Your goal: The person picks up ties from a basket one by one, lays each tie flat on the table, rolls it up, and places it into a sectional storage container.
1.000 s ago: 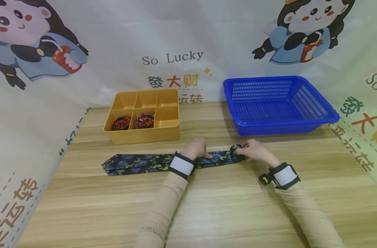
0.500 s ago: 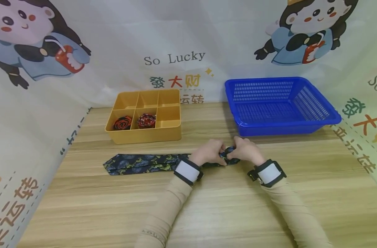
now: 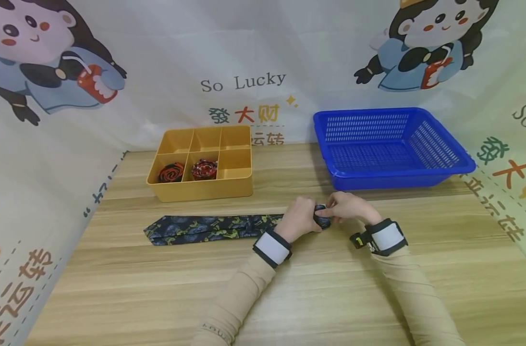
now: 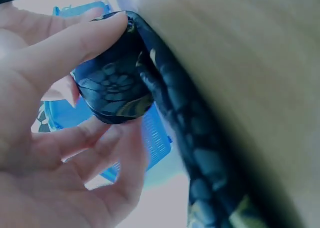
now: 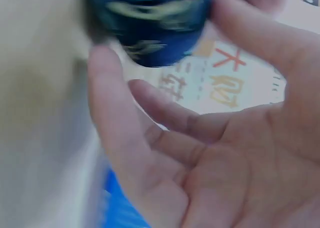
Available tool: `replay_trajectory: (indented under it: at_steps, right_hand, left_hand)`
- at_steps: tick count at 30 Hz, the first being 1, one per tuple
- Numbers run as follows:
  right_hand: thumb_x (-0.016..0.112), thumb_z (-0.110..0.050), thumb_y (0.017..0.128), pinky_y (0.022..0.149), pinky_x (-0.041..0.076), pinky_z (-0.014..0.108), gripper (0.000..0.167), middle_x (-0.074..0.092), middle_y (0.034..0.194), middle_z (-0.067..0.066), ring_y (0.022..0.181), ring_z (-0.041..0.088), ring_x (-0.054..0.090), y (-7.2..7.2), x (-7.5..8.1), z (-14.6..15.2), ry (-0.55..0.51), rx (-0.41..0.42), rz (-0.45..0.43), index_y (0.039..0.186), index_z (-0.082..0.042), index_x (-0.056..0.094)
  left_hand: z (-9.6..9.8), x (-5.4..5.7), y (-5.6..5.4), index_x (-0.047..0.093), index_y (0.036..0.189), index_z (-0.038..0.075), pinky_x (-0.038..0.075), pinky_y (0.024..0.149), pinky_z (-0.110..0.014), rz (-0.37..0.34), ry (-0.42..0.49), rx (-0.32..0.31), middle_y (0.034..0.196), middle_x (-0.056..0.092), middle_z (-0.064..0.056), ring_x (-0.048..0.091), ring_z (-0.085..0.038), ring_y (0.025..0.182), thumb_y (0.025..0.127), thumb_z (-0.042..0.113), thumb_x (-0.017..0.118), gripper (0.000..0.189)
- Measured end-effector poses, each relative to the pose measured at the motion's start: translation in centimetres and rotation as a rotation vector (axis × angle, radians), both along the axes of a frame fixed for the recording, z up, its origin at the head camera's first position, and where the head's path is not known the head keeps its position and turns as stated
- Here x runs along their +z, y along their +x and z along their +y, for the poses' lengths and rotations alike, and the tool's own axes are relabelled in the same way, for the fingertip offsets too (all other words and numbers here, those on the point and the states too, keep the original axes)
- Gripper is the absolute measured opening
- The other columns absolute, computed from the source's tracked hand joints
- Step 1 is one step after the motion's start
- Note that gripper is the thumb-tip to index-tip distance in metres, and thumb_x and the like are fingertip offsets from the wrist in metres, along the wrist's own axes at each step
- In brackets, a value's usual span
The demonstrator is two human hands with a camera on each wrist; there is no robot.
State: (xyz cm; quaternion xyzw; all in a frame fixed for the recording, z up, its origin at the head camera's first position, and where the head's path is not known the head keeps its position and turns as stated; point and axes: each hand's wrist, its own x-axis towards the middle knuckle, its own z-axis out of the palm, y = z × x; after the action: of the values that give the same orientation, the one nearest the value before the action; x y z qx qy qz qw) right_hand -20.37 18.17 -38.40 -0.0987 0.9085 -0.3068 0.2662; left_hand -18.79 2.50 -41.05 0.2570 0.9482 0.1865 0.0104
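A dark navy necktie (image 3: 202,228) with a blue and yellow-green pattern lies lengthwise along the table, its pointed wide end at the left. Its right end is wound into a roll (image 3: 322,222). My left hand (image 3: 298,218) grips this roll from the left, hiding part of the flat tie. In the left wrist view its thumb lies across the top of the roll (image 4: 112,87) and its fingers are beneath. From the right, my right hand (image 3: 353,207) holds the roll between thumb and fingers. The right wrist view shows the roll (image 5: 155,32) at its thumb, blurred.
Behind the tie stands a yellow compartment box (image 3: 202,190). Two front compartments hold an orange-and-black rolled tie (image 3: 171,172) and a red patterned rolled tie (image 3: 204,169). A blue plastic basket (image 3: 392,180) sits at the back right, before a printed cloth backdrop (image 3: 245,53).
My left hand has moved right from the flat tie onto the roll. The roll has shifted slightly left, and my right hand went left with it, then back a little.
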Motion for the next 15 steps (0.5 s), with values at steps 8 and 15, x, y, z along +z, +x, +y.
replay_trajectory:
  at_steps: [8, 15]
  right_hand:
    - [0.061, -0.022, 0.083, 0.06, 0.054, 0.027, 0.021, 0.059, 0.069, 0.002, 0.06, 0.012, 0.059, 0.1, -0.9, -1.1, -0.037, -0.049, 0.015, 0.083, -0.002, 0.057]
    - [0.061, -0.025, 0.083, 0.054, 0.051, 0.024, 0.026, 0.059, 0.065, 0.002, 0.054, 0.011, 0.058, 0.5, -0.7, -2.1, 0.037, -0.039, 0.082, 0.087, -0.001, 0.053]
  left_hand:
    - [0.2, 0.9, 1.0, 0.069, 0.087, 0.005, 0.052, 0.063, -0.027, 0.065, -0.132, -0.031, 0.085, 0.071, -0.007, 0.067, -0.02, 0.078, 0.071, 0.027, 0.081, 0.03]
    - [-0.1, 1.3, 0.8, 0.067, 0.071, 0.011, 0.047, 0.066, -0.025, 0.071, -0.098, 0.034, 0.074, 0.07, -0.002, 0.063, -0.016, 0.071, 0.067, 0.032, 0.084, 0.027]
